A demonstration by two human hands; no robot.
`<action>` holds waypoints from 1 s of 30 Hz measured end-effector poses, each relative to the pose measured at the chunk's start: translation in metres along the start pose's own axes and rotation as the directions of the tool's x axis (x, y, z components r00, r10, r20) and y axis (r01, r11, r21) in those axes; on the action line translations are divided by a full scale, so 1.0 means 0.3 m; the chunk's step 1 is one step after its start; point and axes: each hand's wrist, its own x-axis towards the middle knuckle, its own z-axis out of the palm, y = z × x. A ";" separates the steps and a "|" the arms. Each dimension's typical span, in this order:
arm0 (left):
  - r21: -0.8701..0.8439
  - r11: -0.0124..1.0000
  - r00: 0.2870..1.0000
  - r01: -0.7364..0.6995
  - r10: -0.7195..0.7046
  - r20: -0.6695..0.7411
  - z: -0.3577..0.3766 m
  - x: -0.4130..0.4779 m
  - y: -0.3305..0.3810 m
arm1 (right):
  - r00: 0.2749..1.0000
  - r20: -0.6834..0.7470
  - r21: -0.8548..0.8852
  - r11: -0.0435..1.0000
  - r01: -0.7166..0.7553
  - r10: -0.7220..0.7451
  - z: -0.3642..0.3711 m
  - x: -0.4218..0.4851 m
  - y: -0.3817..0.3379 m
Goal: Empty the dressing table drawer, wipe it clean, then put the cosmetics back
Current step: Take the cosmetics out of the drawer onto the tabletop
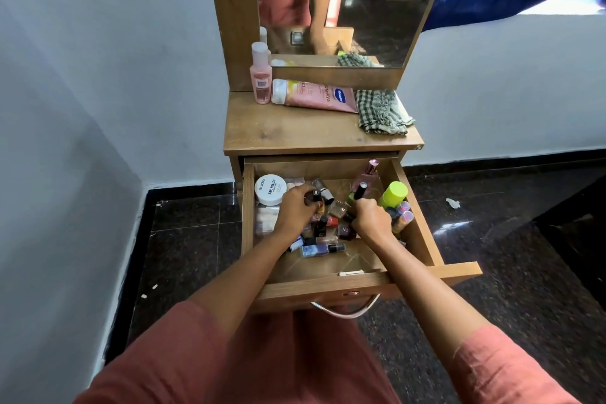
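Arms (pixel 229 302) reach into the drawer (pixel 328 284), left hand (pixel 293 210) grasping a small bottle (pixel 317 197), right hand (pixel 372 220) a black tube (pixel 360 190).

The white jar lid (pixel 270 189) reads "ZUDIO NAIL POLISH"; the pink tube (pixel 316 96) carries a Vaseline logo.

Three things are sitting along the back edge of the dressing table top (pixel 295 128): one pink bottle (pixel 260 77), one pink tube (pixel 316 97) and, at the right corner, one checked cloth (pixel 382 111). One drawer (pixel 328 285) is standing open. Inside are lying one white jar (pixel 269 188) at the back left corner, one perfume bottle (pixel 368 175), one lime-capped can (pixel 393 194) and two pink-capped sticks (pixel 404 207) (pixel 406 217) by the right wall, one blue spray bottle (pixel 319 249), and small nail polish bottles (pixel 345 230) too crowded for counting. The right hand (pixel 372 218) is holding one black tube (pixel 360 190)
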 end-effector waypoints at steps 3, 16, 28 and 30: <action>0.021 1.000 1.000 -0.012 0.012 0.011 0.001 -0.001 -0.002 | 1.000 0.003 -0.024 1.000 -0.013 0.013 -0.005 0.000 0.003; -0.030 0.993 0.994 -0.113 0.112 -0.013 -0.092 0.006 0.087 | 0.967 -0.212 0.501 0.835 0.229 -0.138 -0.169 -0.018 -0.064; 0.040 0.965 0.938 -0.260 0.262 -0.225 -0.328 0.157 0.215 | 0.888 -0.336 0.514 0.729 0.452 -0.314 -0.353 0.119 -0.310; 0.041 0.968 0.940 -0.247 0.250 -0.232 -0.337 0.182 0.204 | 0.874 -0.341 0.491 0.728 0.479 -0.346 -0.341 0.146 -0.343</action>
